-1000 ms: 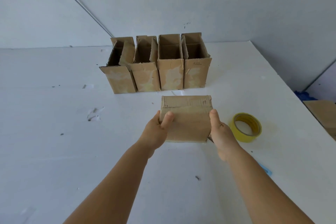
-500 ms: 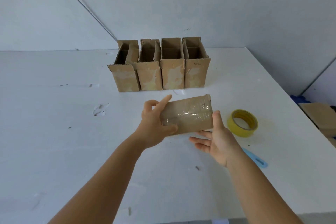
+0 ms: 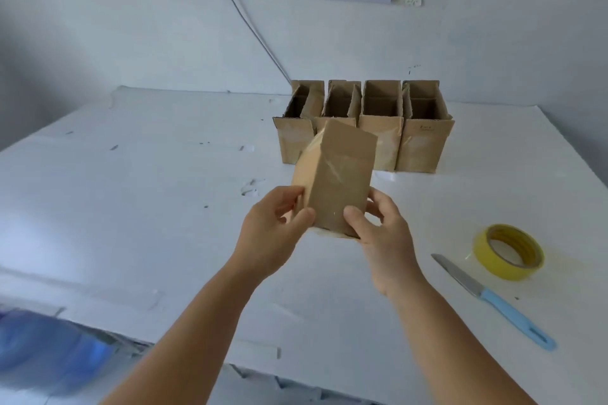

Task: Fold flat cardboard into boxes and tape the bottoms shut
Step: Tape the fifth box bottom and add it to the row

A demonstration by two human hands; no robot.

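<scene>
A small brown cardboard box with shiny tape across its faces stands tilted on end above the white table. My left hand grips its lower left corner, thumb on the near face. My right hand grips the lower right corner, thumb on the front and fingers behind. A roll of yellow tape lies flat on the table to the right of my hands.
A row of several open-topped cardboard boxes stands at the back of the table, just behind the held box. A knife with a light-blue handle lies near the tape. A cable runs down the wall. Something blue and blurred is at lower left.
The box has turned from lying sideways to standing on end, and both hands have shifted to its lower corners. The camera has tilted up, showing more wall and the knife.
</scene>
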